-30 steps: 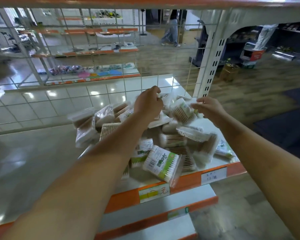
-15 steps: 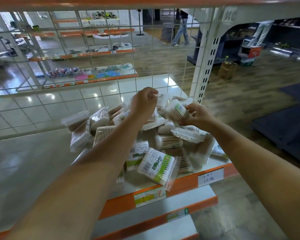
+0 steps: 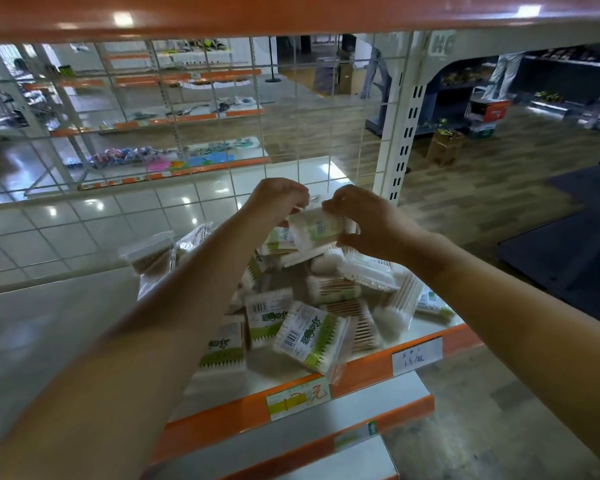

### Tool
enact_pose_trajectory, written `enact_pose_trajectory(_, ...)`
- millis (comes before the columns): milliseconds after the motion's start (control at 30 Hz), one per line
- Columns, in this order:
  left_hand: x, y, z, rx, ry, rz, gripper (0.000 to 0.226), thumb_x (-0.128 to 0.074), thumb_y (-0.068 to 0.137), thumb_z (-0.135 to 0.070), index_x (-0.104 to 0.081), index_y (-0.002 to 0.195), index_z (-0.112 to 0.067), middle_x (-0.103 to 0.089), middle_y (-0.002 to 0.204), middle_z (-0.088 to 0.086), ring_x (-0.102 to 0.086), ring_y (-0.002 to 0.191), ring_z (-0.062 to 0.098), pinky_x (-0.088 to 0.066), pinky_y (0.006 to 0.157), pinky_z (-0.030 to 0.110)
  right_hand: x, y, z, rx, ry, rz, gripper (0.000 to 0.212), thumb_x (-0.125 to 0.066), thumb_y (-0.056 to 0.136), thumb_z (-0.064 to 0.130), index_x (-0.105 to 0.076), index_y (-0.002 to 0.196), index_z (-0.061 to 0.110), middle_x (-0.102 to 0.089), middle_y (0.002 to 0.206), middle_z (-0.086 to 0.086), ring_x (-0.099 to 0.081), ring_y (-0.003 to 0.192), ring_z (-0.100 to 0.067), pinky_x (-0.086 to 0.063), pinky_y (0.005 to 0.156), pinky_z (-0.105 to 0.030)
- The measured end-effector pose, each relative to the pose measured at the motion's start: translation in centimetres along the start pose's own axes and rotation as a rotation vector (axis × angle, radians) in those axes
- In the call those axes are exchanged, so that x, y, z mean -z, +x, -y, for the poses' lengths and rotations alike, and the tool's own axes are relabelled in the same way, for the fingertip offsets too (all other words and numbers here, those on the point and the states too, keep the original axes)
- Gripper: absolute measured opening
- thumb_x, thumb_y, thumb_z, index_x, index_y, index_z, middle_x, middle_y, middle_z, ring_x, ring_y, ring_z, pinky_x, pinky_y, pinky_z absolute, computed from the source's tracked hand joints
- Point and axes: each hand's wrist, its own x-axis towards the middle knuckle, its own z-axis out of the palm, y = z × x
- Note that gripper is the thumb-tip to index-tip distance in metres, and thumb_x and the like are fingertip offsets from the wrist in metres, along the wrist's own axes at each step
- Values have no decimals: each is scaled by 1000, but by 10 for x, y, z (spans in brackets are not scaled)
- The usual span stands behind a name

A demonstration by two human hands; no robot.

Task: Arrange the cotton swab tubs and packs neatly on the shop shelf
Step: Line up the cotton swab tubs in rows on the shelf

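Note:
A loose heap of cotton swab packs (image 3: 312, 336) lies on the white shop shelf (image 3: 66, 323), toward its right end. Both my hands are raised over the back of the heap. My right hand (image 3: 368, 220) grips a clear swab pack (image 3: 317, 228) with a green label from its right side. My left hand (image 3: 278, 199) pinches the same pack at its top left corner. A clear tub of swabs (image 3: 149, 251) lies on its side at the heap's left edge.
A wire grid panel (image 3: 187, 133) closes the back of the shelf. A white slotted upright (image 3: 400, 140) stands at the right. The orange front rail carries price labels (image 3: 417, 355). Another orange shelf edge (image 3: 291, 12) hangs overhead. Lower shelves (image 3: 326, 420) jut out below.
My right hand has lifted a pack off the heap and brought it toward the left hand. My left hand now pinches that pack too, and the two hands are close together.

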Motion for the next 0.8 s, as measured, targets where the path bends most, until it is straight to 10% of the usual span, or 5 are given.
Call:
enact_pose_trajectory(167,7,-9,6,-49,229,133,47,-69,81,-15,-56,125,-8,-61,114,8,-57,97,19,-46,73,24,6,8,3,211,-130,-27,61,-82,63,11,-59,118,0,-59,110,-21,-60,95,-41,-53,80,-51)
enact_pose_trajectory(333,10,-16,10,-107,501,231,42,-81,67,-24,-69,104,-8,-68,99,10,-59,82,16,-41,64,22,11,13,8,273,-174,-24,63,-86,53,2,-61,111,-2,-62,103,-23,-63,87,-41,-55,72,-51)
enact_pose_trajectory(633,8,-21,26,-232,419,-53,44,-84,62,-28,-69,100,-14,-68,90,3,-62,88,23,-50,82,38,16,13,17,68,-70,-123,68,-70,70,-4,-47,133,5,-50,130,-20,-52,114,-39,-47,93,-50)
enact_pose_trajectory(800,9,-34,40,-305,295,-296,46,-80,68,-29,-64,109,-15,-62,95,-5,-55,85,14,-40,65,23,19,20,27,-200,89,-215,56,-52,86,4,-36,139,8,-44,138,-11,-45,123,-30,-42,99,-44)
